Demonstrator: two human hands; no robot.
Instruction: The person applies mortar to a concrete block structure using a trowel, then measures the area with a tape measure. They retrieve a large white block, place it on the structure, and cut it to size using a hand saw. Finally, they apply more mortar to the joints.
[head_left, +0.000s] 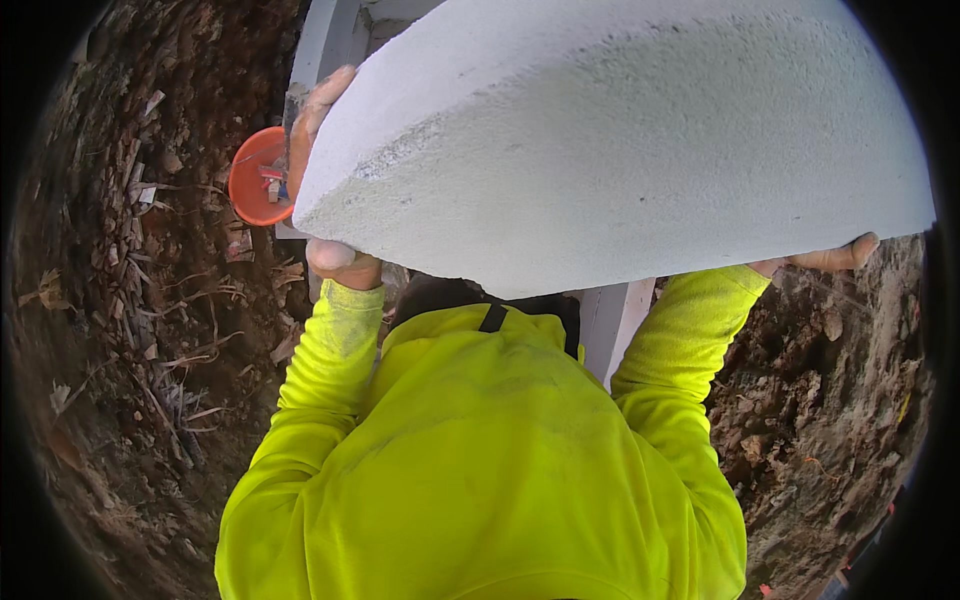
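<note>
left of the block (620, 160) is brown dirt (90, 250), strewn with pale scraps and dry stalks. nearer the block, just beyond its left end, stands an orange bucket (243, 180) with a few small things in it, too small to tell apart.

the left hand (306, 140) is at the block's left end, spread wide and holding it: fingers along the far side of that end, thumb by the near lower corner, palm hidden behind the block. the left sleeve (330, 350), bright yellow and dusty at the cuff, comes up to it from below.

the block itself is big, pale and rough-faced, held up between the two hands and running out past the top edge of the view. its long axis goes across, left hand to right hand, as far as the bend of the lens lets one judge. so it lies to the right of the left hand and to the left of the right one; neither is nearer, as both touch it. behind it, a pale wall (322, 40) shows past its upper left side and again below it. below its middle is the yellow shirt (500, 460).

the right sleeve (685, 330) runs up under the block's right half. the right hand (835, 257) supports the lower right edge, fingers pointing right; its thumb is hidden, so i cannot tell how wide it is
</note>
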